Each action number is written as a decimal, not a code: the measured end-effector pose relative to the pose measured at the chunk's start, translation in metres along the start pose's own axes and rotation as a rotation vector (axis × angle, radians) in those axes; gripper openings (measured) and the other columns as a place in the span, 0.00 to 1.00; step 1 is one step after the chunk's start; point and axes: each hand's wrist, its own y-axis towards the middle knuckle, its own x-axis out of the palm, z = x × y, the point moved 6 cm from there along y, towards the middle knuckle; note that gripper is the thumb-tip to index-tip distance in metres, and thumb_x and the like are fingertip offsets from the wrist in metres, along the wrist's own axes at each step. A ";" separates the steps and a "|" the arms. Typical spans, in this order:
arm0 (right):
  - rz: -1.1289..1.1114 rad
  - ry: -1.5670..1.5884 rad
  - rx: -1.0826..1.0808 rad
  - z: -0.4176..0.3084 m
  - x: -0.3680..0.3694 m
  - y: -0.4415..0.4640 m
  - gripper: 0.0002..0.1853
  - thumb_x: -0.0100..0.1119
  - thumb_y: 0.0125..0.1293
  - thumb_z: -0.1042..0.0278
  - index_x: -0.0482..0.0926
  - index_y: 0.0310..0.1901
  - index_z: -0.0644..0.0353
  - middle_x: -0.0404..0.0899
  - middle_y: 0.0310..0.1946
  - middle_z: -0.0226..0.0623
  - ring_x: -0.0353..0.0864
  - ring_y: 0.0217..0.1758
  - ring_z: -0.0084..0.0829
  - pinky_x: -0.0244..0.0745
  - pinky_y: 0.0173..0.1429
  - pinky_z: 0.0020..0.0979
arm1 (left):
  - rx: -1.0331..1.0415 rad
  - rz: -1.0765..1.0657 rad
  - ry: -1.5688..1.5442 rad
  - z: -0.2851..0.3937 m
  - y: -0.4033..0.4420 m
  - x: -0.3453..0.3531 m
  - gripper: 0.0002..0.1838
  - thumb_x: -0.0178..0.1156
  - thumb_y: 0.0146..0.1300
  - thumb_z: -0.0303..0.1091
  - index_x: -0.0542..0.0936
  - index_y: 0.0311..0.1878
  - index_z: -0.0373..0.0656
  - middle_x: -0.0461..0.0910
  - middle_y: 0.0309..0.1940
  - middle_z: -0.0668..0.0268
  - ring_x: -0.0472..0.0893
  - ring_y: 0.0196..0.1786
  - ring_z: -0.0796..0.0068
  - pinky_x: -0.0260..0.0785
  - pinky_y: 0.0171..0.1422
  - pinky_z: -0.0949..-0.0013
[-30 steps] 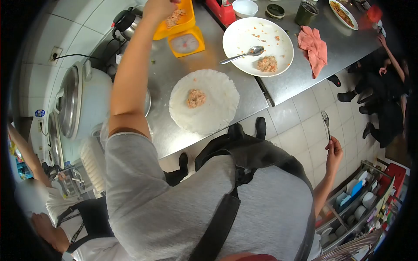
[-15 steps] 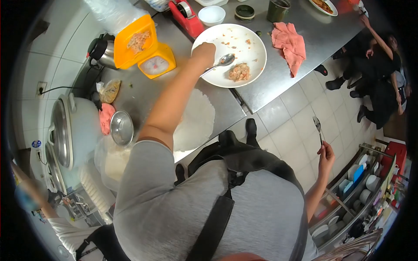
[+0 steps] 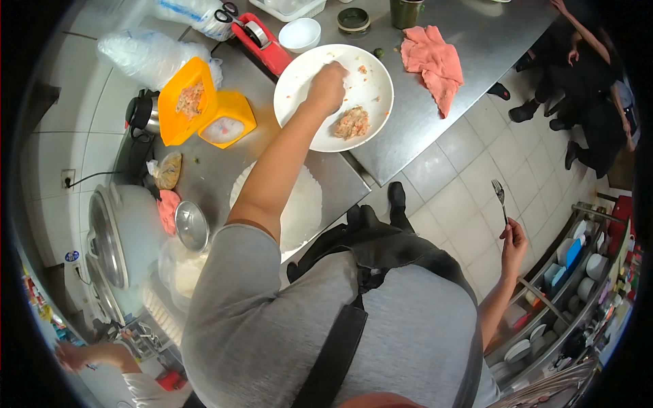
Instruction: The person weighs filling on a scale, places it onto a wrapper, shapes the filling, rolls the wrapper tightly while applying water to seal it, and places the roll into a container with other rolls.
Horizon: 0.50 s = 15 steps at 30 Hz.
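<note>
Two hands: right of frame, the right hand grips a fork, likely light and stiff, best held by its handle; upper centre, the left hand, grip too hidden to tell, is over a white plate beside a soft-looking mixture.

I was in a kitchen, a commercial one by its look: a long steel counter ran under the left hand, with a scale and big lidded pots to its left. A rack of dishes stood right of the right hand, tiles covered wall and floor, and other people were about.
</note>
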 end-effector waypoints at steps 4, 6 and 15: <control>0.025 -0.032 0.007 0.002 -0.002 0.002 0.14 0.57 0.79 0.66 0.83 0.55 0.68 0.73 0.27 0.24 0.70 0.33 0.17 0.63 0.38 0.23 | 0.068 0.231 -0.058 0.025 0.018 -0.020 0.20 0.53 0.58 0.15 0.88 0.50 0.37 0.85 0.53 0.52 0.83 0.58 0.50 0.74 0.66 0.54; 0.022 -0.026 0.017 0.003 -0.004 0.001 0.14 0.58 0.80 0.66 0.83 0.56 0.69 0.74 0.27 0.25 0.71 0.33 0.17 0.64 0.39 0.22 | 0.070 0.282 -0.066 0.025 0.022 -0.007 0.20 0.53 0.58 0.15 0.88 0.49 0.36 0.86 0.53 0.52 0.83 0.58 0.51 0.74 0.66 0.55; 0.021 0.003 0.040 0.004 -0.007 -0.002 0.15 0.59 0.79 0.65 0.83 0.55 0.68 0.73 0.28 0.24 0.70 0.34 0.18 0.63 0.39 0.23 | 0.274 -0.143 -0.281 0.057 -0.004 0.002 0.16 0.63 0.63 0.21 0.89 0.53 0.42 0.87 0.52 0.58 0.86 0.52 0.57 0.78 0.60 0.61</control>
